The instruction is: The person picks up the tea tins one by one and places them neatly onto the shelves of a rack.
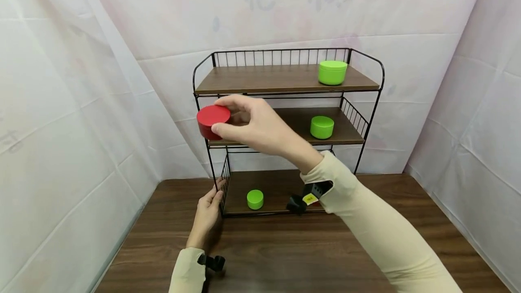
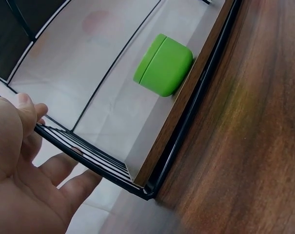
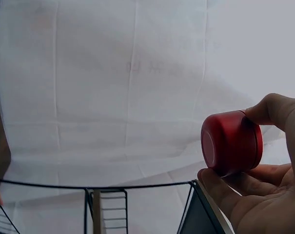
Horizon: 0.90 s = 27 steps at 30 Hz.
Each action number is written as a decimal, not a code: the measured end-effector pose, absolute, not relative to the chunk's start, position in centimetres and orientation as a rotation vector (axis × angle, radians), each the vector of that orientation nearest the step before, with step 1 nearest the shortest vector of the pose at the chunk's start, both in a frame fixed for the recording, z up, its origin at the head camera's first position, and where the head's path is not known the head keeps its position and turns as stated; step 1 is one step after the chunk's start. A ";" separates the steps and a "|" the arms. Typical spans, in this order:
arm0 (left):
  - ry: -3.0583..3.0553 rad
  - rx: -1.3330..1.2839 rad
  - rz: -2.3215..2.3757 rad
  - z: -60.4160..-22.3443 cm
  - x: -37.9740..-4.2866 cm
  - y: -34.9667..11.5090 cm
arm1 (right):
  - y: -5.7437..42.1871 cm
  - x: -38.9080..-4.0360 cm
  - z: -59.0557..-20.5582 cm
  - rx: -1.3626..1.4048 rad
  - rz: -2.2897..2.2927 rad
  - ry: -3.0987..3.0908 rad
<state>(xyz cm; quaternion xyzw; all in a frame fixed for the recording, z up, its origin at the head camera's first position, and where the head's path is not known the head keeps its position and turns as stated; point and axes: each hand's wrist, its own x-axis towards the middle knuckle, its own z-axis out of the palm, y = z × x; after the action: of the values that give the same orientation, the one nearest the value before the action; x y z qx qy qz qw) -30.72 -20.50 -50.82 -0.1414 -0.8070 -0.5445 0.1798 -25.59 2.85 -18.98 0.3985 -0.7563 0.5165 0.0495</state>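
My right hand (image 1: 260,123) pinches a round red tin (image 1: 212,121) between thumb and fingers, in the air in front of the rack's left side, at middle-shelf height. The right wrist view shows the tin's base and lid seam, thumb on one side and fingers on the other. Low on the left, my left hand (image 1: 207,211) grips the black wire side of the three-tier rack (image 1: 260,90); the left wrist view has its thumb and fingers on either side of the side rail (image 2: 84,158). Nearest that hand, a green tin (image 1: 255,199) sits on the bottom shelf.
One green tin (image 1: 332,73) stands on the top shelf's right end, another green tin (image 1: 322,127) on the middle shelf's right. A sliver of red shows behind my right wrist on the bottom shelf. The rack stands on a brown wooden table (image 1: 285,257) before white cloth walls (image 1: 81,103).
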 end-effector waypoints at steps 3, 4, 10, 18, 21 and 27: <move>-2.272 -0.429 -1.528 -50.9 -30.8 -20.5 | 3.1 -25.9 -18.2 1.166 1.558 -2.314; -2.269 -0.433 -1.527 -50.9 -30.8 -20.5 | 3.2 -26.0 -18.0 1.162 1.550 -2.315; -2.267 -0.416 -1.554 -50.9 -30.7 -20.2 | 3.3 -26.5 -17.4 1.164 1.466 -2.309; -2.254 -0.424 -1.561 -50.8 -30.7 -20.1 | 4.4 -27.1 -16.7 1.069 1.501 -2.313; -2.261 -0.423 -1.552 -50.7 -30.5 -20.0 | 4.7 -27.1 -16.3 1.062 1.492 -2.298; -2.281 -0.407 -1.596 -48.5 -28.9 -19.4 | 5.6 -27.5 -15.7 1.024 1.456 -2.298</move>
<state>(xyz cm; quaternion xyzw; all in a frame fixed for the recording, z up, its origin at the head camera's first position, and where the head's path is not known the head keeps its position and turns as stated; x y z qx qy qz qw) -28.94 -19.39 -48.45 -0.1426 -0.7998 -0.5597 0.1633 -27.47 5.56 -15.67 0.3500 -0.7852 0.4973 0.1171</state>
